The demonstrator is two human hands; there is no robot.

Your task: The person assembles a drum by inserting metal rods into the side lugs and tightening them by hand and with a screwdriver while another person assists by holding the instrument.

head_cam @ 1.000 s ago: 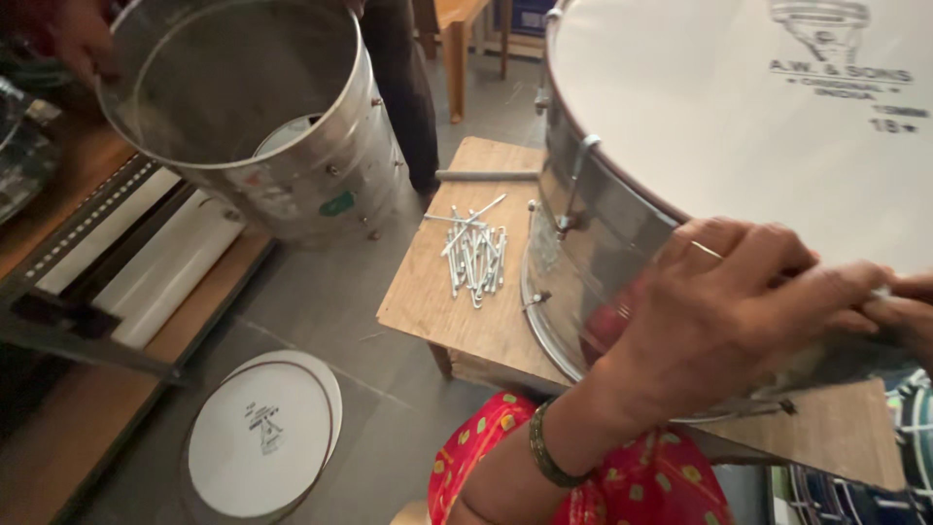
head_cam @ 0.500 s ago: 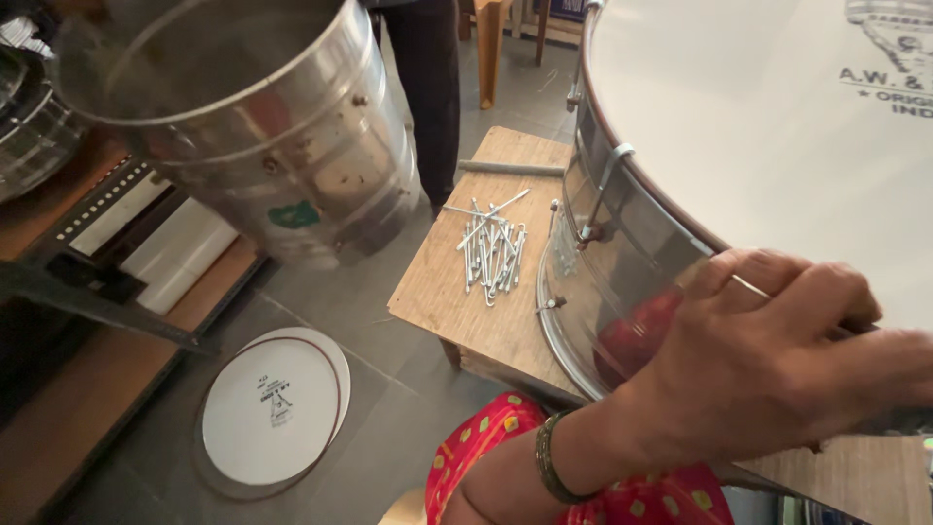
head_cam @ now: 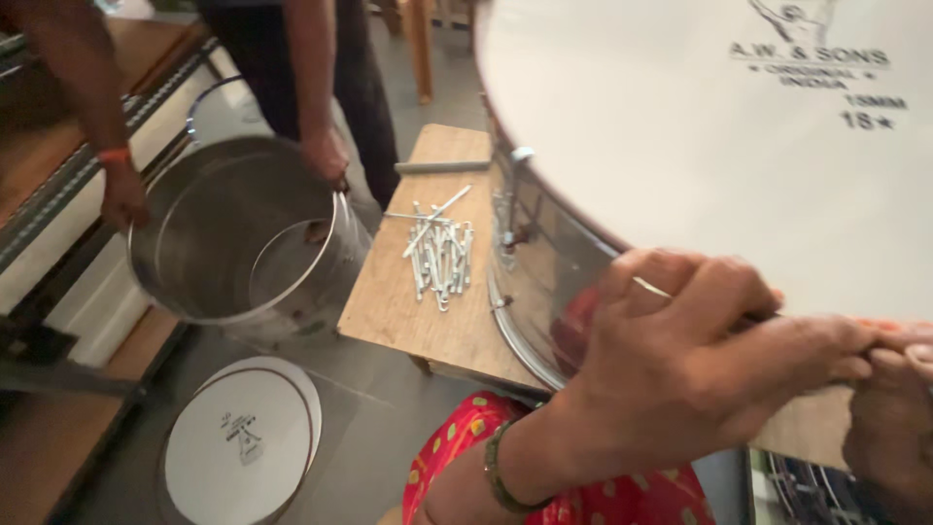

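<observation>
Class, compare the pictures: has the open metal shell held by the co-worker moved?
Yes. The open metal shell has come down closer to the white drumhead on the floor.

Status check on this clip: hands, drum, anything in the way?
Left hand gripping rim of large steel drum with white skin; right hand alongside, mostly cut off. Pile of silver metal rods beside drum on wooden stool. Nothing blocking.

One head-worn view looks steeply down, very close over the drum [head_cam: 680, 146] and worktop [head_cam: 408, 301], floor beyond.
</observation>
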